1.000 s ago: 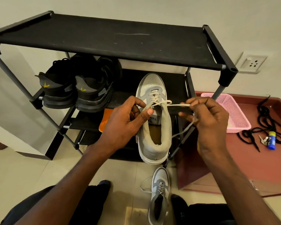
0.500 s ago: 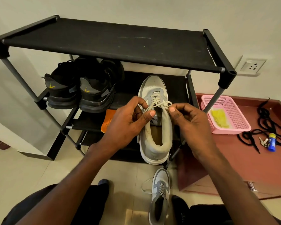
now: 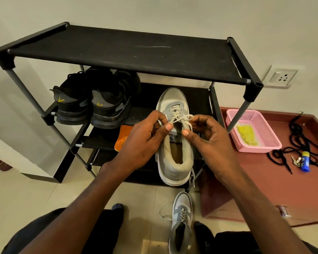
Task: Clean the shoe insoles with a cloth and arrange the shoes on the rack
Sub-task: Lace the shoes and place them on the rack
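A grey sneaker (image 3: 174,162) is held up in front of the black shoe rack (image 3: 121,52), toe pointing away. My left hand (image 3: 145,140) pinches its white lace (image 3: 180,117) on the left of the tongue. My right hand (image 3: 207,138) pinches the lace on the right. The matching grey sneaker (image 3: 181,222) lies on the floor between my knees, laces loose. A yellow cloth (image 3: 247,135) lies in the pink basket (image 3: 264,145). An orange insole (image 3: 122,137) rests on a lower shelf.
Two black shoes (image 3: 92,103) stand side by side on the rack's middle shelf, left part. Right of the rack is a low red-brown ledge (image 3: 264,180) with black laces (image 3: 301,142), keys and a blue tube (image 3: 305,161). A wall socket (image 3: 282,77) is above it.
My right hand, which had pulled the lace out to the right, has come back in close to the left hand over the tongue. The view tilted down slightly.
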